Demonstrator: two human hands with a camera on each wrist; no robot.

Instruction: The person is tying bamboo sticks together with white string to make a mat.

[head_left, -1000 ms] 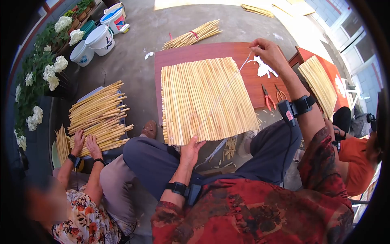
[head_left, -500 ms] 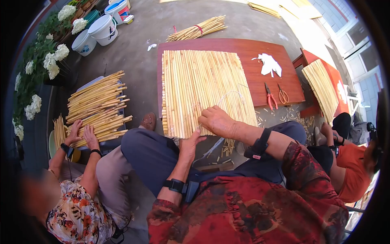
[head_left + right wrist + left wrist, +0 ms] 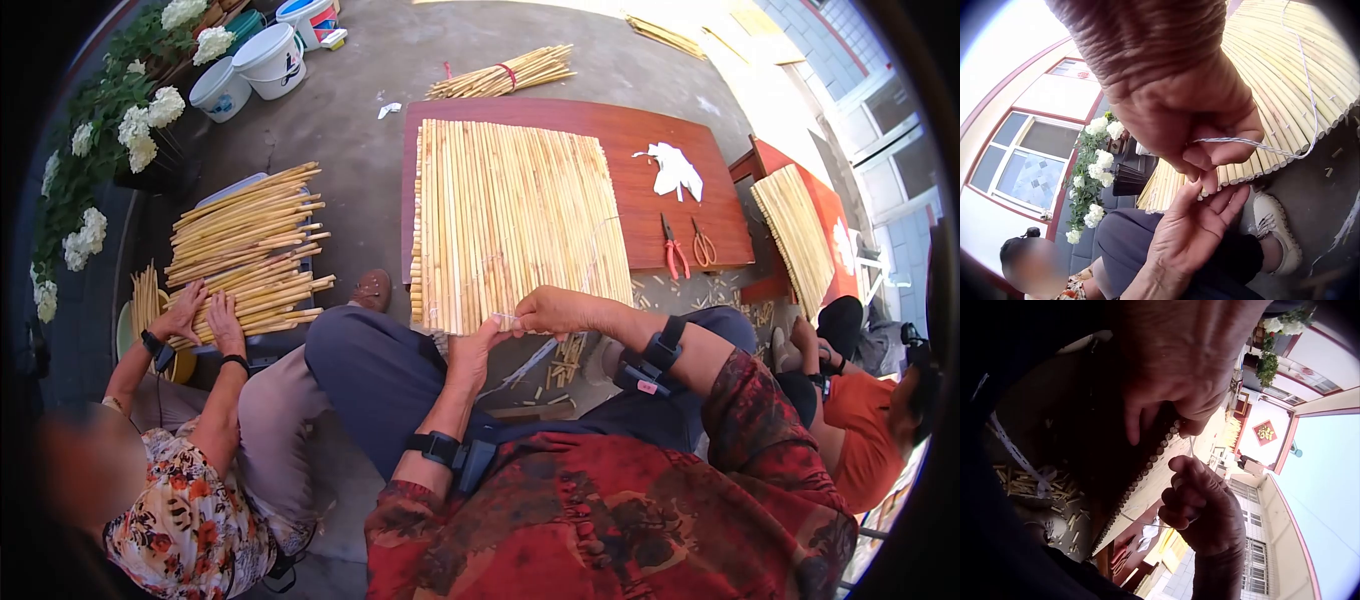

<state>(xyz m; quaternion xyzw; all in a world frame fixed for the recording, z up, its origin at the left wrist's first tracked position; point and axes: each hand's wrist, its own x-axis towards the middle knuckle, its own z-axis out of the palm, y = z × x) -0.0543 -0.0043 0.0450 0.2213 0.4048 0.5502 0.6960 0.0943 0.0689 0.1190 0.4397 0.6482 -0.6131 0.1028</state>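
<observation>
A mat of thin, straight sticks [image 3: 510, 220] laid side by side rests partly on the low red-brown table, its near edge over the lap. My left hand [image 3: 468, 362] holds that near edge, thumb at the top and fingers spread beneath, as the right wrist view shows. Close beside the left thumb, my right hand [image 3: 558, 312] pinches a white twisted string [image 3: 1311, 94] with curled fingers. From there the string loops out along the cut stick ends and back over the mat.
Red-handled pliers [image 3: 673, 248], scissors [image 3: 704, 248] and a white scrap [image 3: 674, 172] lie on the table [image 3: 640, 130]. Cut stick bits [image 3: 567, 362] litter the floor. At left, another person's hands [image 3: 222, 322] rest on loose sticks [image 3: 245, 235]; another person [image 3: 875, 410] sits at right.
My right hand came down from high on the right, where it held the string out taut, to the mat's near edge by my left thumb. The left hand kept its hold.
</observation>
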